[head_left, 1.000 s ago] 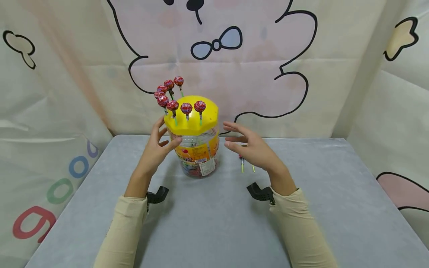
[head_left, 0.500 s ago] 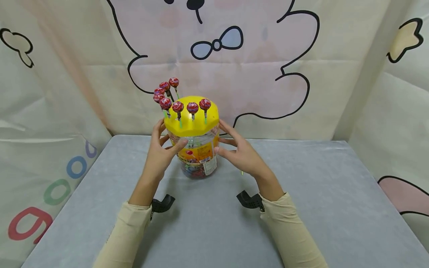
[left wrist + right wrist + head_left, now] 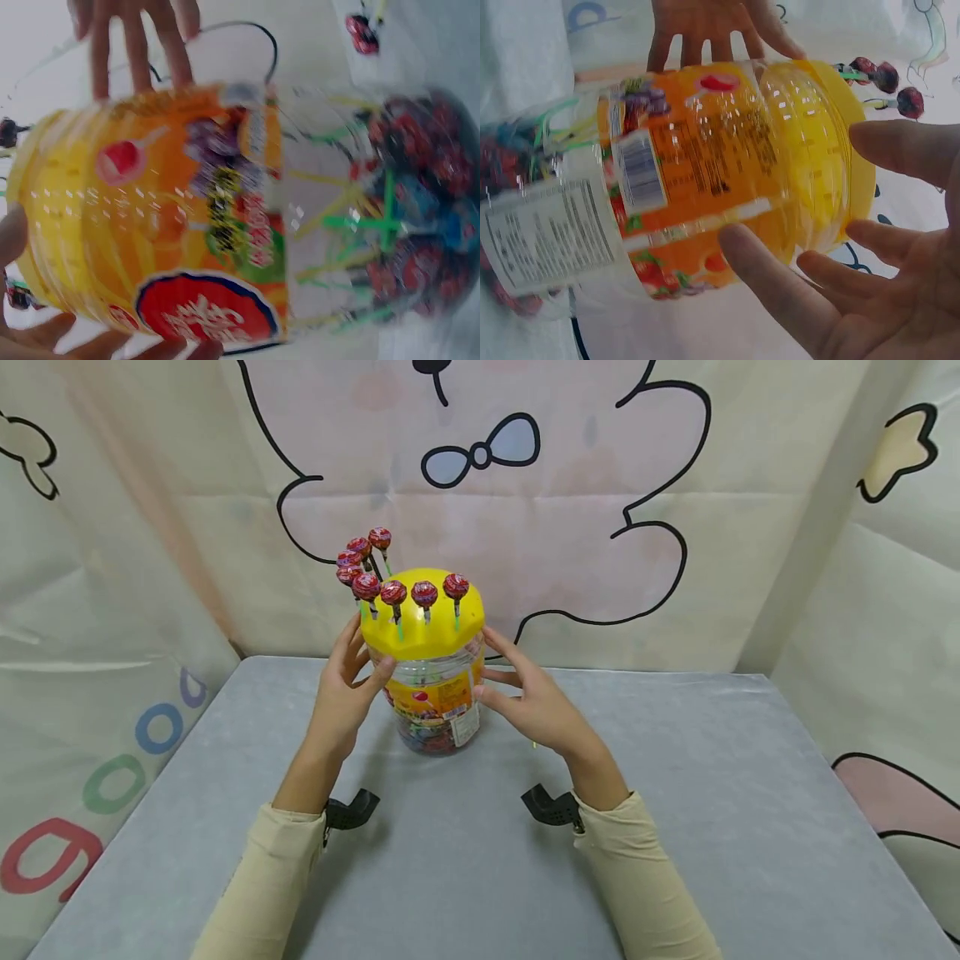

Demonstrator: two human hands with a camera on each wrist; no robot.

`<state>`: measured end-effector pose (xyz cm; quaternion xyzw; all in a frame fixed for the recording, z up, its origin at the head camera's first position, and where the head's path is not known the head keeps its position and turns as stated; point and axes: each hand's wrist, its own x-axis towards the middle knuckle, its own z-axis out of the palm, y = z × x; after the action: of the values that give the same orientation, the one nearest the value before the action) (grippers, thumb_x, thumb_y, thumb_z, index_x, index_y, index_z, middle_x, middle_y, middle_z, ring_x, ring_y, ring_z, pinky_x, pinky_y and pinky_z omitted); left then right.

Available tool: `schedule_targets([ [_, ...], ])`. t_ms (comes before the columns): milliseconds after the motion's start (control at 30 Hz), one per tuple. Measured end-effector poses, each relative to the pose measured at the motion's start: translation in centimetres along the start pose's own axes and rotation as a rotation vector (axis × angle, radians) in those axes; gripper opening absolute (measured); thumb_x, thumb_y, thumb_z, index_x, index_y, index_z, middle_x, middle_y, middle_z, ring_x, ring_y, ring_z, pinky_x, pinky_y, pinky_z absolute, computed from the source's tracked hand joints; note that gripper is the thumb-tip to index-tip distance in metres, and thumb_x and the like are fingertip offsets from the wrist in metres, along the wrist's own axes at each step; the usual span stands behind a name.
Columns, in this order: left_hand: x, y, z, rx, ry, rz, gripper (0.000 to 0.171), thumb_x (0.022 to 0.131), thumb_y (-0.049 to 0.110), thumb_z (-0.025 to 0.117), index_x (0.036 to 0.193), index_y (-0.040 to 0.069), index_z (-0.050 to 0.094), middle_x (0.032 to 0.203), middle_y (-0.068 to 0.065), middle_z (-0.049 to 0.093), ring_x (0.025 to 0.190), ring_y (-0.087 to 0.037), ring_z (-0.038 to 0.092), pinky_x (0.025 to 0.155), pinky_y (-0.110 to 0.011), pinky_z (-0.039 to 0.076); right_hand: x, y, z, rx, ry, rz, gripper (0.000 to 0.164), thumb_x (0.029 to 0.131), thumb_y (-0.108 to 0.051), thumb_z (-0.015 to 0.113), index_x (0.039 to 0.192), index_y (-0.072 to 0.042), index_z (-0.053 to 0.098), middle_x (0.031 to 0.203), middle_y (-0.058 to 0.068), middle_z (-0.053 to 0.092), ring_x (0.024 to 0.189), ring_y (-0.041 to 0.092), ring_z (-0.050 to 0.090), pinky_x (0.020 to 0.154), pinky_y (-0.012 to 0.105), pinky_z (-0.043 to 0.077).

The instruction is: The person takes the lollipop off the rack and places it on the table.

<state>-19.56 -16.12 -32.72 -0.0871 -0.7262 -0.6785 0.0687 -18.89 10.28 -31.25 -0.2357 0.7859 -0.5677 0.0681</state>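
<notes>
A clear plastic jar [image 3: 437, 693] with an orange label and a yellow lid [image 3: 420, 639] stands upright on the table. Several red-wrapped lollipops [image 3: 393, 593] stick up around the lid's front and left edge. My left hand [image 3: 341, 697] holds the jar's left side, thumb in front just under the lid. On the opposite side my right hand [image 3: 540, 706] grips it, fingertips near the lid's rim and thumb [image 3: 769, 277] against the label. Through the clear wall, more lollipops [image 3: 420, 210] with green and yellow sticks show at the bottom.
A loose lollipop [image 3: 363, 34] lies on the table beyond the jar in the left wrist view; in the head view it is mostly behind my right hand. A cloth backdrop [image 3: 570, 552] with cartoon drawings hangs behind the grey table [image 3: 457, 860].
My right hand has come left from beside the jar onto its side. The jar has turned slightly, its front and the front lollipops shifting right, while my left hand stays on it.
</notes>
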Motion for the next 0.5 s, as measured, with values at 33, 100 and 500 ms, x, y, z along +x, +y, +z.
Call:
schedule_targets([
  [33,-0.12,0.07,0.11,0.008,0.021,-0.001,0.073,0.097,0.027,0.064,0.157,0.038,0.023,0.164,0.003,0.025,0.148,-0.029,0.028,0.116,-0.059,0.034,0.05,0.09,0.10,0.008,0.002,-0.003,0.074,0.099,-0.022,0.062,0.158,-0.036,0.020,0.165,-0.002,0.023,0.139,0.031,0.048,0.102,0.054,0.050],
  [100,-0.29,0.18,0.27,0.015,0.058,-0.001,0.072,0.096,0.026,0.066,0.155,0.036,0.027,0.162,0.002,0.028,0.144,-0.029,0.031,0.116,-0.057,0.034,0.12,0.23,0.23,0.024,0.005,-0.008,0.073,0.099,-0.024,0.062,0.158,-0.037,0.020,0.165,-0.005,0.022,0.140,0.031,0.047,0.103,0.053,0.049],
  [500,-0.21,0.15,0.97,-0.019,0.071,-0.054,0.076,0.097,0.029,0.065,0.158,0.034,0.021,0.166,0.007,0.019,0.151,-0.025,0.023,0.122,-0.052,0.027,-0.16,-0.13,-0.20,0.028,-0.016,0.033,0.068,0.100,-0.028,0.060,0.157,-0.036,0.023,0.165,-0.012,0.020,0.143,0.028,0.043,0.103,0.051,0.050],
])
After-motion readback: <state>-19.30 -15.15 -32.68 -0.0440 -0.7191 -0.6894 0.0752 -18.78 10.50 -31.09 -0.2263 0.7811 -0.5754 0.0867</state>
